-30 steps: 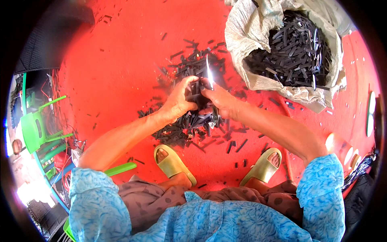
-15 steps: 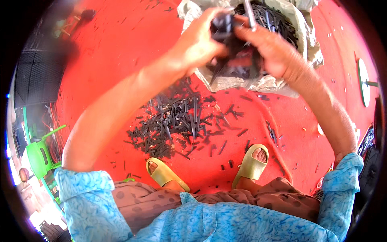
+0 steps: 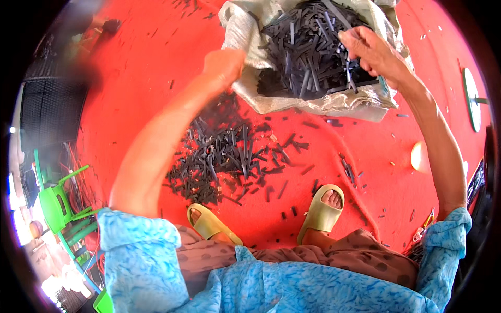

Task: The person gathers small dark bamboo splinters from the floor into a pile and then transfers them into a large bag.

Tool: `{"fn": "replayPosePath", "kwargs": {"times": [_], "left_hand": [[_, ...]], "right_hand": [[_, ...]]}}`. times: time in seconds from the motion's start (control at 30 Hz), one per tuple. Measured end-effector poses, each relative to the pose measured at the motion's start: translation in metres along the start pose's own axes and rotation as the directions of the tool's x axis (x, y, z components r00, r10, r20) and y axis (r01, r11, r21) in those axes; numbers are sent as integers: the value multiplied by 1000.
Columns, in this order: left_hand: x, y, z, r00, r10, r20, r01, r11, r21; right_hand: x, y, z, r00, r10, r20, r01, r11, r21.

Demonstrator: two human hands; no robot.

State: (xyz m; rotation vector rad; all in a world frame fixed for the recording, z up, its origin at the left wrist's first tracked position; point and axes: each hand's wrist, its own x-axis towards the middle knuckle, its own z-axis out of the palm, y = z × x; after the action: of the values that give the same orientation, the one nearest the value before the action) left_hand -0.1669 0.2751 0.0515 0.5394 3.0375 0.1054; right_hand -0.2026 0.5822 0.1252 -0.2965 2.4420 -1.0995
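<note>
A whitish woven sack (image 3: 313, 107) stands with its mouth spread wide, full of short dark strips (image 3: 308, 52). My left hand (image 3: 224, 68) is closed against the sack's left rim; its fingers are blurred, and whether it grips the rim or something else cannot be made out. Over the sack's right side my right hand (image 3: 373, 55) is closed around a long thin grey strip-like tool (image 3: 336, 13), which points up and away past the thumb. On the red floor covering, nearer to me, lies a loose heap of dark strips (image 3: 224, 159).
My feet in yellow-green slides (image 3: 322, 213) rest below the heap. At the left are a green plastic chair (image 3: 55, 208) and a dark woven panel (image 3: 49, 107). A round white disc on a stem (image 3: 471, 99) stands far right. Scattered strips dot the red floor (image 3: 141, 78).
My hands were together over the sack, holding a dark bundle. They have moved apart, left hand to the left rim, right hand to the right. The bundle is out of them, and the sack's contents show.
</note>
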Motion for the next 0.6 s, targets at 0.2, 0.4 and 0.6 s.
{"fn": "replayPosePath", "kwargs": {"times": [0.2,0.4,0.6], "left_hand": [[-6,-24,-77,900,-346,265,414,484,-771],[-65,-18,-94,913,-118,392,406,378,-832],[-123,-44,-59,875,-218,432,480,275,-833]], "right_hand": [[-51,-21,85,825,-192,532,129,980,153],[-103,48,225,625,-567,536,663,748,18],[-152,71,279,257,-621,740,947,314,-65]]}}
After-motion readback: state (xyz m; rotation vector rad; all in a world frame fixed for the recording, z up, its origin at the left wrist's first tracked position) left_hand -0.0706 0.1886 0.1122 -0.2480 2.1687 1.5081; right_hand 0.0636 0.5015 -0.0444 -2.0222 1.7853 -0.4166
